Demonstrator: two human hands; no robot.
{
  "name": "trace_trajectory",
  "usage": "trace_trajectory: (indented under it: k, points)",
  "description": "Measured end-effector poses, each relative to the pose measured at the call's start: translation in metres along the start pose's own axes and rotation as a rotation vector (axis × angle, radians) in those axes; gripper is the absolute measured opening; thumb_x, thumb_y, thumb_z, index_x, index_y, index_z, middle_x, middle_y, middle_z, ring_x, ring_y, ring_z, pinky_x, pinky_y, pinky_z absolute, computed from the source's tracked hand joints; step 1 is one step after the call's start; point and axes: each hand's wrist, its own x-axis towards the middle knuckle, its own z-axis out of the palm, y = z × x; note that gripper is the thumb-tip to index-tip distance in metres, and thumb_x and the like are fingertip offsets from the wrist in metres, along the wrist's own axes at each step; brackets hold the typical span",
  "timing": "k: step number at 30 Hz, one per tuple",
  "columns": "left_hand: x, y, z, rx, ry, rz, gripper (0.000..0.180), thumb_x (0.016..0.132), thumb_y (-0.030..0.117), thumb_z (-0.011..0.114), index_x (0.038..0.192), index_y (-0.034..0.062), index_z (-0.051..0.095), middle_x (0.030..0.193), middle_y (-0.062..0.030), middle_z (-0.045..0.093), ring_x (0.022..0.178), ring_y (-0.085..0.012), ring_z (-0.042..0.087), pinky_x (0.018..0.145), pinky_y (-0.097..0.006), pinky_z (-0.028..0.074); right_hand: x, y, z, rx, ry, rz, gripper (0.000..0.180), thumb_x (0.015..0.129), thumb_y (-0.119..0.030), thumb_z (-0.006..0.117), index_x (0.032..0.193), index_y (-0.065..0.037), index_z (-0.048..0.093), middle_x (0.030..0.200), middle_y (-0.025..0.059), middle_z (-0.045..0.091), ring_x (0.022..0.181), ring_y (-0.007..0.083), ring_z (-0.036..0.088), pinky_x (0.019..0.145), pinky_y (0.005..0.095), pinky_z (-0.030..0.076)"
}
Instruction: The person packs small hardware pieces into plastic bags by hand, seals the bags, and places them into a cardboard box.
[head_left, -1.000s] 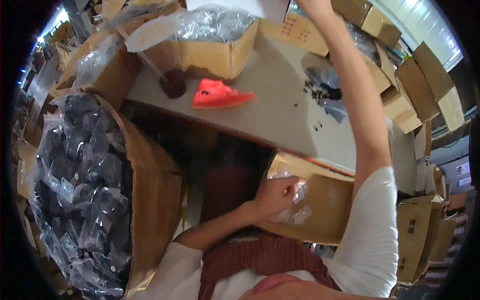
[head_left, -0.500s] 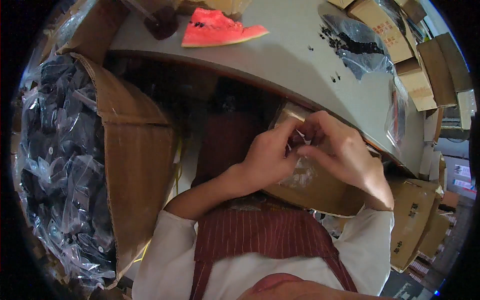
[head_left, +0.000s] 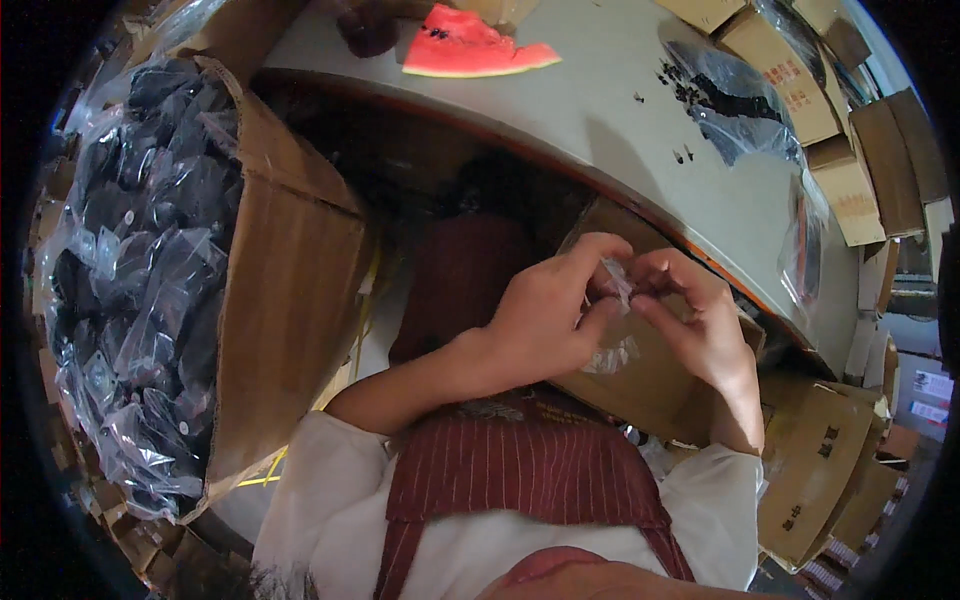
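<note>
Small clear plastic packet [head_left: 619, 284], crinkled and shiny, is held up between a person's two bare hands, just in front of the striped apron [head_left: 530, 470] and above an open cardboard box [head_left: 675, 390]. The left hand [head_left: 550, 310] pinches it between thumb and bent forefinger; the right hand [head_left: 700, 315] curls in from the other side, its fingertips at the packet's edge, though I cannot tell whether they grip it or only touch it. Meeting this way, the hands probably let one steady the plastic while the other works at it; what the packet contains is too small to tell. More clear plastic [head_left: 612, 356] lies in the box below, which sits close against the table [head_left: 600, 110], likely to keep it within easy reach. At the person's left, a tall carton [head_left: 285, 300] brims with dark items in clear bags [head_left: 150, 260]. Across the tabletop rest a watermelon slice [head_left: 475, 50] and, farther right, a plastic bag with small black pieces [head_left: 745, 105], some scattered beside it.
</note>
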Motion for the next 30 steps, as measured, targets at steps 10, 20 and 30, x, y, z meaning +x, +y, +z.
trace_trajectory:
  k: [10,20,30]
  points:
    - [-0.004,0.009,-0.011,0.032,-0.041,0.007,0.042,0.085,0.000,0.069,0.124,0.0054,0.054,0.092,-0.0104,0.069,0.084,-0.0233,0.071,0.071,-0.034,0.055,0.003,-0.008,-0.008,0.116,-0.230,0.175,0.010,0.083,0.000,0.074,0.088,-0.001,0.067,0.070,0.0076,0.064,0.065,0.0128,0.061,0.061,0.0291,0.047]
    - [0.001,0.015,-0.026,0.280,0.237,0.211,0.016,0.086,0.008,0.072,0.098,0.0035,0.063,0.088,-0.0122,0.067,0.073,-0.0301,0.066,0.066,-0.036,0.052,0.007,-0.005,-0.006,0.218,-0.199,0.145,0.013,0.078,-0.003,0.073,0.076,0.000,0.060,0.063,0.0048,0.053,0.060,0.0081,0.046,0.054,0.0271,0.036]
    - [-0.002,0.007,-0.008,-0.017,-0.067,0.222,0.010,0.092,0.011,0.067,0.089,0.0025,0.064,0.077,-0.0166,0.061,0.066,-0.0317,0.062,0.059,-0.038,0.047,0.002,-0.014,-0.007,0.325,-0.285,0.239,0.014,0.081,-0.005,0.072,0.073,0.000,0.061,0.067,0.0013,0.056,0.065,0.0054,0.045,0.058,0.0253,0.034]
